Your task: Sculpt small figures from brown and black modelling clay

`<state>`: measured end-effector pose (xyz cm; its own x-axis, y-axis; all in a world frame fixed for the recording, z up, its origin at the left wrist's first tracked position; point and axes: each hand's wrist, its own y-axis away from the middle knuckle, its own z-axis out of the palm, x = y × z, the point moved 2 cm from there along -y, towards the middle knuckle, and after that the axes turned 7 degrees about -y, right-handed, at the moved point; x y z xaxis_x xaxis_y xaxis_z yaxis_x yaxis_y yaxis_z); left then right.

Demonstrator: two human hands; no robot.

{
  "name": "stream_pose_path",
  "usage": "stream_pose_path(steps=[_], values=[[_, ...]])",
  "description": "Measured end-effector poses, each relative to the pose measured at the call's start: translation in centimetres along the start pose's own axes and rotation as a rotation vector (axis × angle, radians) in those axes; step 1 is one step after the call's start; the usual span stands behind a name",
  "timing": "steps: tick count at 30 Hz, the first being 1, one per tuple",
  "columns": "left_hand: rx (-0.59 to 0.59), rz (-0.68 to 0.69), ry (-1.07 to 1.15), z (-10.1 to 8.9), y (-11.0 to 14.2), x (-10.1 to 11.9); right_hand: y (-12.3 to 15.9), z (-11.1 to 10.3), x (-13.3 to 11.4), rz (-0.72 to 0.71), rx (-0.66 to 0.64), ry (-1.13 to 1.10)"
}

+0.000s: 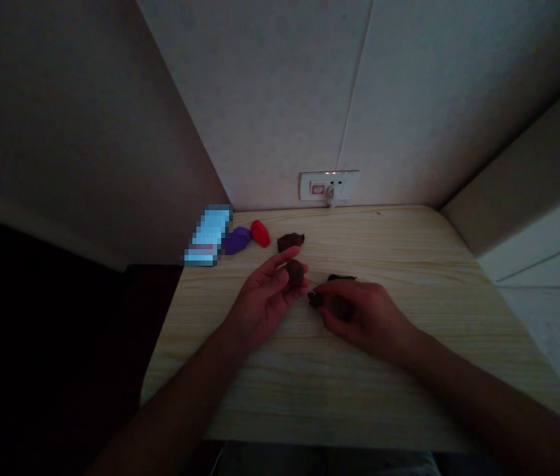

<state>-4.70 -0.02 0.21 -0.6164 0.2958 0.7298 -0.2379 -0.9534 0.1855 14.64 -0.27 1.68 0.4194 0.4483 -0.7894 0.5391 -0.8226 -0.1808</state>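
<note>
Dark brown, rounded lump (295, 273) sits between the thumb and curled fingers of the left hand (272, 291), above the pale wood-grain bench (270, 403). Its surface looks matte and fairly smooth; the right hand's (354, 311) fingers pinch a smaller, dark, uneven piece (315, 299) nearby.

Pale wall (270, 106), faint pattern, thin seam running down towards socket (304, 188); clear plug (330, 193) in it, beside red-marked switch (318, 189). Pixelated bright screen (209, 231) at left edge of wood-grain surface (408, 244). Deep shadow lower left.
</note>
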Motion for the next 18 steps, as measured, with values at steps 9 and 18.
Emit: stream_pose_path(steps=[9,18], values=[[0.042,-0.005,-0.001,0.0,-0.1,0.2,-0.5,0.2,0.3,-0.054,0.048,0.058],[0.133,0.007,0.027,-0.7,-0.5,0.9,-0.6,0.9,-0.5,-0.037,-0.018,0.035]])
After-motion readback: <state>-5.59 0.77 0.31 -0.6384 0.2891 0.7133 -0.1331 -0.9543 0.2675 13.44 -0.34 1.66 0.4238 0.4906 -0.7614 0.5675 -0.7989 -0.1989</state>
